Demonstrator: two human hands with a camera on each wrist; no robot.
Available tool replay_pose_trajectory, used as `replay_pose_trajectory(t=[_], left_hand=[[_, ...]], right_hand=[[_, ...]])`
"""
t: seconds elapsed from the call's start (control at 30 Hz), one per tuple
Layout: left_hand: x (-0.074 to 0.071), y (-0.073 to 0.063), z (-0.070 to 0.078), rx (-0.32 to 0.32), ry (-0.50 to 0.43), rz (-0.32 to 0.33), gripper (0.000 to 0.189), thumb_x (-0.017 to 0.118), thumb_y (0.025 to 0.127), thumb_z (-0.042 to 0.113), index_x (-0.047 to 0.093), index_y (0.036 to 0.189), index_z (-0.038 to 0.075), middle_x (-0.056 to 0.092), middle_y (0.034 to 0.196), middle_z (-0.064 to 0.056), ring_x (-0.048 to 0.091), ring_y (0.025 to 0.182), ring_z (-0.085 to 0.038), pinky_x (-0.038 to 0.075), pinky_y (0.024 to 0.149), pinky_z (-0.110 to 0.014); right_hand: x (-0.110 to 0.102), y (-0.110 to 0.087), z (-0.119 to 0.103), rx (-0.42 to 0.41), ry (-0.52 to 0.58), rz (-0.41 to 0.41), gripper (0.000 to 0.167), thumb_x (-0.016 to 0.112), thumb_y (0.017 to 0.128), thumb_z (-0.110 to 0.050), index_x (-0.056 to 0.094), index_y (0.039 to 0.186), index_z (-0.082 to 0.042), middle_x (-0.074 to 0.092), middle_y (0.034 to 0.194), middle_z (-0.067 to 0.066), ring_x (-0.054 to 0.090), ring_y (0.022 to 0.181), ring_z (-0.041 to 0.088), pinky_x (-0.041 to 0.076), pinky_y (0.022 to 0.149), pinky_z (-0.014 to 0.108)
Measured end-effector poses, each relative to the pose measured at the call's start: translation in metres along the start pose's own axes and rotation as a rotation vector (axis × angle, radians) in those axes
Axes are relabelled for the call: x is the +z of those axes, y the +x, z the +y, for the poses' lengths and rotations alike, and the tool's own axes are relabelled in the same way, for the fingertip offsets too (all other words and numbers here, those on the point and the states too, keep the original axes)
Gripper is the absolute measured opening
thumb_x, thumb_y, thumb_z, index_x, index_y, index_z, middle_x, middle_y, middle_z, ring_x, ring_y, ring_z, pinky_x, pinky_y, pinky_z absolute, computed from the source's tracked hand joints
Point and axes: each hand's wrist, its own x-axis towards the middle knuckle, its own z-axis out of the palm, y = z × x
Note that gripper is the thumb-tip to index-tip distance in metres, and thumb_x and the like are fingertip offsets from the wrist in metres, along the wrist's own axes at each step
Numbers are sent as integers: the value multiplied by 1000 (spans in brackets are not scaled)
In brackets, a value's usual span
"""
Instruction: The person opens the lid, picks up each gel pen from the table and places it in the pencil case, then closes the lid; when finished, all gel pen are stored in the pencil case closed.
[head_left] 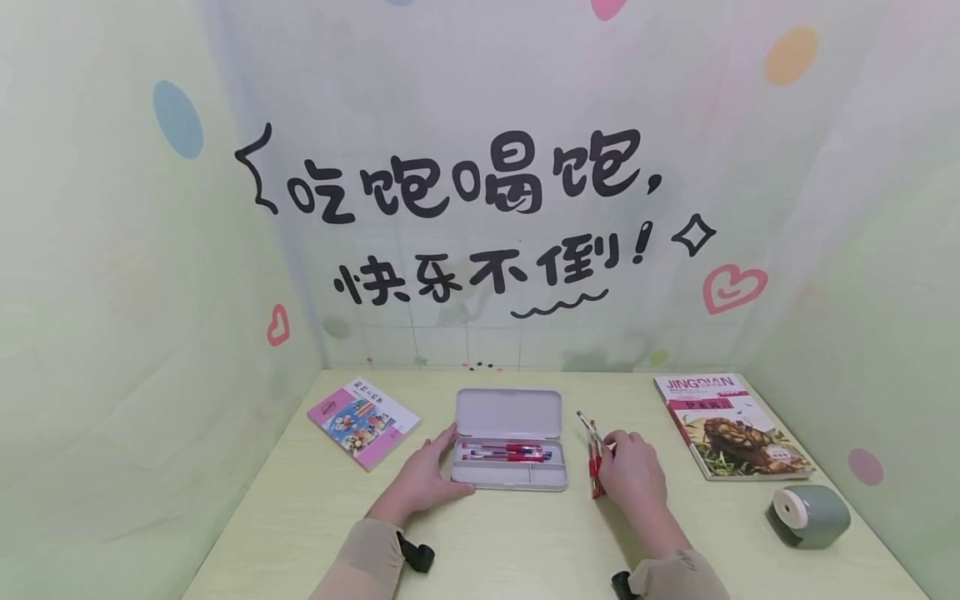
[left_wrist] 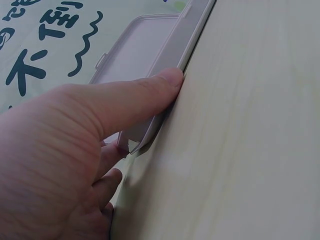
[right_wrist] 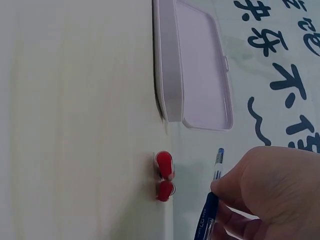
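A pale lilac pencil case (head_left: 491,476) lies with its lid (head_left: 508,412) raised at the back. Pens (head_left: 510,450) with red and blue parts lie in its rear compartment. My left hand (head_left: 423,479) holds the case by its left end, the thumb (left_wrist: 167,80) along the front wall and the other fingers around the side. To the right of the case, my right hand (head_left: 635,471) pinches a blue pen (right_wrist: 209,212) between thumb and fingers, its tip end pointing toward the case. Two red pens (head_left: 595,475) lie side by side on the table, just left of the right hand and partly overlapped by it.
A pink and blue booklet (head_left: 364,422) lies at the back left of the table (head_left: 525,550). On the right are a magazine (head_left: 735,427) and, in front of it, a grey-green pencil sharpener (head_left: 810,517). Printed fabric walls (head_left: 480,350) enclose the back and sides.
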Motion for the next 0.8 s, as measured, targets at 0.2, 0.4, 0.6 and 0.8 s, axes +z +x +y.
replay_pose_trajectory(t=[0.2,0.4,0.6,0.8], left_hand=[[0,0,-1,6,3,1,124,98,78,51,29,176,19,42,178,-10,26,165,-58,26,135,-72],[0,0,0,0,2,-2,125,98,77,51,28,176,19,42,178,-9,26,165,-58,25,136,-72],[0,0,0,16,6,-2,125,98,77,51,28,176,18,43,177,-9,27,165,-58,25,136,-71],[0,-1,0,9,4,-3,125,98,77,50,28,176,19,42,178,-9,27,164,-59,26,135,-73]], right_hand=[[8,1,-28,-107,-7,33,16,68,104,-13,74,116,-5,71,109,18,64,98,38,60,77,53],[28,5,-52,-210,-47,26,15,72,101,-11,75,115,-8,72,112,17,64,101,36,62,89,56],[43,6,-76,-276,-97,16,12,74,99,-11,76,111,-14,72,112,13,62,100,34,60,96,56],[49,3,-99,-316,-119,-36,10,76,102,-14,78,111,-17,71,113,8,60,105,29,60,97,50]])
